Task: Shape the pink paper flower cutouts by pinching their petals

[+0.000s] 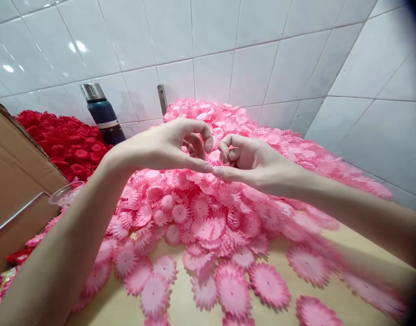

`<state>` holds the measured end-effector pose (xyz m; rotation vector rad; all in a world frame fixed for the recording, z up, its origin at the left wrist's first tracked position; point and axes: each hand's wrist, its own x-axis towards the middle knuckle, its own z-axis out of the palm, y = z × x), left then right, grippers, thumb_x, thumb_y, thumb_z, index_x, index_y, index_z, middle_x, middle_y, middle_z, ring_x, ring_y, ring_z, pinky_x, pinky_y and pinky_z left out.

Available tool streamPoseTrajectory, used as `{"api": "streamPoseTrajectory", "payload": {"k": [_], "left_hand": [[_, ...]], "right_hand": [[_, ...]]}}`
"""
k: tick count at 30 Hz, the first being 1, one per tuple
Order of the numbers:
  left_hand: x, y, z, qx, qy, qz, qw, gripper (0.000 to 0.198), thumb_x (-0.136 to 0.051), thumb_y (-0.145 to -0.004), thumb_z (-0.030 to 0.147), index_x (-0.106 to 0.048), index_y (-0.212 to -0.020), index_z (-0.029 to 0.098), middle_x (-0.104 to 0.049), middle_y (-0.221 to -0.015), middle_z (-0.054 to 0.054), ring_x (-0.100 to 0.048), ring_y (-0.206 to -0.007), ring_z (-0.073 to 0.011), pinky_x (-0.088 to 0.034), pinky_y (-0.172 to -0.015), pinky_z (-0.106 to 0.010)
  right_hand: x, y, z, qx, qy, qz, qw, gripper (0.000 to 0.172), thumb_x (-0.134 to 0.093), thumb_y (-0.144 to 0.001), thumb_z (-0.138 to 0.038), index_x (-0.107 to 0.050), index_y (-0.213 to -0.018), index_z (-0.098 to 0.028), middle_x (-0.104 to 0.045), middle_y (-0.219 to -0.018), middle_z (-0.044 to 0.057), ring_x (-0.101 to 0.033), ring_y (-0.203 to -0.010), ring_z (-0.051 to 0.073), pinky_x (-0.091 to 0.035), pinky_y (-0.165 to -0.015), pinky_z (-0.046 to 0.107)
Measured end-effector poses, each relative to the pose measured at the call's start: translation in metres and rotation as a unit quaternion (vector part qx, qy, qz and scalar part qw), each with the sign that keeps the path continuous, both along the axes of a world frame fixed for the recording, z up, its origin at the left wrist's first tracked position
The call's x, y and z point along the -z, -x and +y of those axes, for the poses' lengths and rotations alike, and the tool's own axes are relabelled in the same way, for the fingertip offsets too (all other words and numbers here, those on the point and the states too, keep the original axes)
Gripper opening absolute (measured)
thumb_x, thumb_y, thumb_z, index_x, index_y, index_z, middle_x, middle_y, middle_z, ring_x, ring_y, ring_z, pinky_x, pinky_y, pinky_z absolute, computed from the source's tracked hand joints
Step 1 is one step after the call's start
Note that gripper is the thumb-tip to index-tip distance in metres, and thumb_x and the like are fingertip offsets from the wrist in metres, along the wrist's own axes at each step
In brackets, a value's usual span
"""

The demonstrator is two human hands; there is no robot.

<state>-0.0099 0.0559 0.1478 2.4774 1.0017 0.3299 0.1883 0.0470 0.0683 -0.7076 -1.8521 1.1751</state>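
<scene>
My left hand (170,144) is raised over a big heap of pink scalloped petal discs (201,208). Its fingers curl inward, the thumb stretches out apart from them, and nothing shows in its grasp. Facing it from the right, my right hand (251,158) holds a mirrored pose, also without a visible object. The two thumb tips meet in the middle, while a small gap separates the curled fingers. Some fingertips are hidden behind the index fingers. Loose pink discs (231,287) lie flat in front, each with a tiny dark centre hole.
A dark blue bottle (106,117) with a steel cap leans beside a red petal heap (75,145) at the left. Cardboard (17,172) and a clear plastic dish (63,194) stand nearby. White tiled walls (262,27) close off the back. The wooden tabletop (180,301) shows between discs.
</scene>
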Motion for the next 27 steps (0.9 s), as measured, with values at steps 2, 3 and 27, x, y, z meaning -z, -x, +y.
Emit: {"api": "streamPoseTrajectory", "payload": {"k": [2, 3, 27], "left_hand": [[0.001, 0.000, 0.000, 0.035, 0.039, -0.031, 0.998, 0.017, -0.069, -0.078, 0.024, -0.056, -0.085, 0.018, -0.067, -0.082, -0.002, -0.065, -0.077, -0.0148, -0.048, -0.063, -0.026], [0.003, 0.000, 0.001, 0.045, 0.053, -0.048, 0.996, 0.017, -0.069, -0.078, 0.022, -0.055, -0.086, 0.018, -0.067, -0.082, -0.002, -0.066, -0.077, -0.0146, -0.049, -0.064, -0.026], [0.018, -0.004, 0.015, 0.011, 0.161, -0.183, 0.970, 0.030, -0.074, -0.071, 0.008, -0.053, -0.089, 0.017, -0.068, -0.070, 0.001, -0.070, -0.072, -0.0134, -0.055, -0.069, -0.026]], "right_hand": [[0.001, 0.001, 0.000, 0.007, -0.004, 0.010, 1.000, 0.034, -0.077, -0.078, -0.022, -0.043, -0.077, -0.020, -0.035, -0.067, -0.007, -0.035, -0.054, 0.004, -0.029, -0.045, 0.020], [0.002, 0.001, 0.001, 0.010, -0.002, 0.015, 1.000, 0.034, -0.077, -0.077, -0.022, -0.043, -0.077, -0.020, -0.034, -0.066, -0.007, -0.035, -0.054, 0.004, -0.030, -0.045, 0.020], [-0.005, -0.007, 0.002, 0.021, 0.008, 0.007, 1.000, 0.028, -0.079, -0.074, -0.031, -0.056, -0.085, -0.020, -0.058, -0.070, -0.003, -0.053, -0.064, 0.009, -0.044, -0.058, 0.022]]}}
